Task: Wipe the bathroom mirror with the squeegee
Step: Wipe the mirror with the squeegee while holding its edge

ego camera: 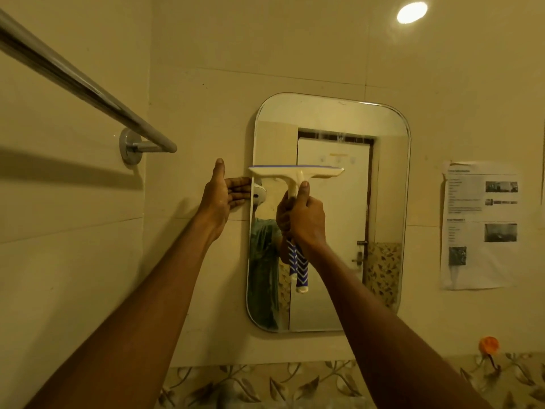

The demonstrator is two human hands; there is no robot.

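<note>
A rounded rectangular mirror [383,184] hangs on the tiled wall. My right hand [306,219] grips the handle of a cream squeegee [295,173] with a blue blade edge; its blue-and-white patterned handle end sticks out below my fist. The blade lies level against the glass on the mirror's left half, about mid-height. My left hand [219,193] is flat with straight fingers touching the wall at the mirror's left edge. The glass reflects a door, my hand and the squeegee.
A metal towel bar [88,90] with a round wall mount juts out at the left, at head height. A printed paper sheet [480,225] is stuck on the wall right of the mirror. An orange hook [489,345] sits lower right above a leaf-patterned tile band.
</note>
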